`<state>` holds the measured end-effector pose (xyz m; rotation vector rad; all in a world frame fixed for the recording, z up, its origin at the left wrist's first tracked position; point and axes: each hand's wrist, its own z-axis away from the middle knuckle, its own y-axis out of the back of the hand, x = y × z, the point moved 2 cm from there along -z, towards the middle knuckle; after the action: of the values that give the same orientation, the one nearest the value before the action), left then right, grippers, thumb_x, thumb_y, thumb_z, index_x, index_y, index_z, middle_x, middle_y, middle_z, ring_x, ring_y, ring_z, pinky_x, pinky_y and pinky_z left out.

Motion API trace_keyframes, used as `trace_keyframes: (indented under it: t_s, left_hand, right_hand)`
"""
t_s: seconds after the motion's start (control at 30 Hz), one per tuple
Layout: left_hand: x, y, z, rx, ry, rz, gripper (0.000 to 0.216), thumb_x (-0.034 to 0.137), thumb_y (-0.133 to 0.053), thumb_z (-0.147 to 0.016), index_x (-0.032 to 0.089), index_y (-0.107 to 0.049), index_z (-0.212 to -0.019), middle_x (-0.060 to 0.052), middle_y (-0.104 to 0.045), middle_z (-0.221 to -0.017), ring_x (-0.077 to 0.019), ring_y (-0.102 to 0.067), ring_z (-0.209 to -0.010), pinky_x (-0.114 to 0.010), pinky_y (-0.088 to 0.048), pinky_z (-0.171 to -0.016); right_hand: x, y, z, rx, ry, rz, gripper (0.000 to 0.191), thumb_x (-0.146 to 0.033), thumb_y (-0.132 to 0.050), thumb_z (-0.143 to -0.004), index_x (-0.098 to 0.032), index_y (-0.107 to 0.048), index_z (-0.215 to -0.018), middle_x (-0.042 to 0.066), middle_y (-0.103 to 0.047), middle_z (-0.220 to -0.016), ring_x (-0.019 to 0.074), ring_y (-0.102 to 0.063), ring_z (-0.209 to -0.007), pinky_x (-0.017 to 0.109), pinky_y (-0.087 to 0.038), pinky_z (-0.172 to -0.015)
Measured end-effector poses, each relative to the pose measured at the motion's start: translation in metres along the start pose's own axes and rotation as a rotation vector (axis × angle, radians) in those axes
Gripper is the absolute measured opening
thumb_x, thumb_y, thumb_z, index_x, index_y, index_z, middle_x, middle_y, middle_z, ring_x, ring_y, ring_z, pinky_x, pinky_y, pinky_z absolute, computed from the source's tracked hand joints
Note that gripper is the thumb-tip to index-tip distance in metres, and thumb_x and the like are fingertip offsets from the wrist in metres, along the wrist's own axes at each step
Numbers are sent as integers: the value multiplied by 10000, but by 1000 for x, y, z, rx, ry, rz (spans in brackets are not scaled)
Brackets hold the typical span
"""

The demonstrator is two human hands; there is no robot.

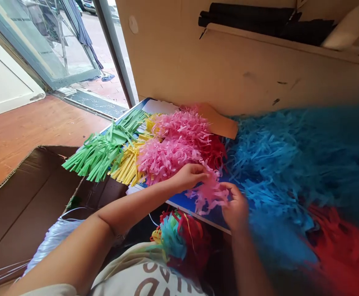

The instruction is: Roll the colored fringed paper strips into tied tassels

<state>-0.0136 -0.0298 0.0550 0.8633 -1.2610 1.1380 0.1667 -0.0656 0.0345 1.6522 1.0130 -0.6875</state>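
Between my two hands hangs a small bunch of pink tissue-paper fringe (208,191), above the front edge of the blue board (185,203). My left hand (190,176) pinches its upper left side, fingers closed. At its right side, my right hand (235,205) grips the fringe between thumb and fingers. A large heap of pink fringe (170,156) lies just beyond my left hand. Left of that heap are yellow fringe (130,160) and green fringe (99,154). Blue fringe (268,156) is piled to the right of my right hand.
Red fringe (342,242) lies at the lower right. Below the board, near my lap, sits a multicoloured fringe bundle (175,234). An open cardboard box (28,189) and a roll of white cord (54,238) are at left. A wooden panel (244,74) rises behind the board.
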Motion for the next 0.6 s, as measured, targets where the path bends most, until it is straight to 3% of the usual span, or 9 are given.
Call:
trace_keyframes:
  t_s: [0.13, 0.23, 0.3, 0.37, 0.4, 0.43, 0.5, 0.57, 0.6]
  left_hand:
    - [2, 10, 5, 1, 64, 119, 493, 555, -811, -605, 142, -551, -674, 69, -437, -550, -36, -331, -470, -187, -239, -461]
    - [4, 12, 8, -36, 73, 126, 489, 598, -736, -681, 158, -527, -714, 56, -448, -579, -55, -380, -484, -200, -296, -490]
    - [6, 13, 10, 20, 25, -56, 407, 537, -686, -755, 169, -517, -713, 50, -440, -583, -73, -396, -504, -211, -304, -516]
    - [10, 11, 13, 151, -58, -301, 295, 410, -669, -791, 177, -514, -699, 43, -439, -588, -91, -414, -546, -220, -293, -550]
    - [12, 8, 14, 200, -100, -414, 249, 350, -663, -795, 180, -513, -691, 39, -451, -592, -98, -426, -564, -225, -289, -564]
    - [14, 4, 15, 218, -131, -506, 215, 303, -650, -800, 182, -512, -688, 34, -471, -596, -104, -437, -575, -229, -285, -572]
    - [17, -8, 16, 189, -180, -654, 192, 265, -610, -821, 186, -502, -683, 25, -519, -599, -109, -461, -569, -234, -281, -566]
    - [18, -16, 16, 170, -223, -732, 202, 258, -586, -830, 188, -479, -673, 21, -553, -597, -113, -494, -557, -232, -285, -552]
    - [17, -19, 16, 178, -235, -730, 195, 255, -573, -833, 189, -473, -680, 24, -560, -591, -114, -514, -549, -228, -296, -548]
  right_hand:
    - [22, -1, 2, 42, -319, -392, 279, -433, -741, -748, -208, -681, -902, 22, -695, -837, 161, -641, -726, 300, -514, -688]
    - [33, 3, 2, 94, -435, -572, 390, -475, -773, -689, -201, -643, -934, 32, -696, -839, 182, -657, -731, 344, -534, -704]
    - [33, 15, 2, 262, -337, -411, 417, -455, -759, -709, -196, -622, -1006, 72, -702, -949, 218, -672, -846, 402, -537, -790]
    - [21, 26, 8, 499, -107, -98, 349, -384, -718, -782, -196, -613, -1056, 102, -685, -1052, 233, -654, -972, 432, -510, -888]
    - [12, 26, 13, 533, 32, 41, 296, -346, -698, -815, -201, -616, -1060, 103, -681, -1066, 232, -644, -1005, 431, -497, -919]
    - [2, 23, 17, 484, 161, 142, 271, -328, -689, -834, -207, -619, -1065, 105, -682, -1073, 233, -638, -1030, 429, -488, -938]
    - [-11, 9, 26, 252, 323, 221, 291, -359, -707, -829, -210, -623, -1065, 115, -687, -1097, 253, -631, -1069, 437, -485, -945]
    - [-11, -4, 31, 87, 312, 195, 290, -420, -700, -824, -209, -633, -1010, 118, -696, -1087, 269, -635, -1062, 450, -488, -932]
    - [-6, -7, 32, 67, 241, 149, 270, -441, -683, -831, -208, -639, -961, 112, -702, -1062, 266, -642, -1035, 448, -491, -921]
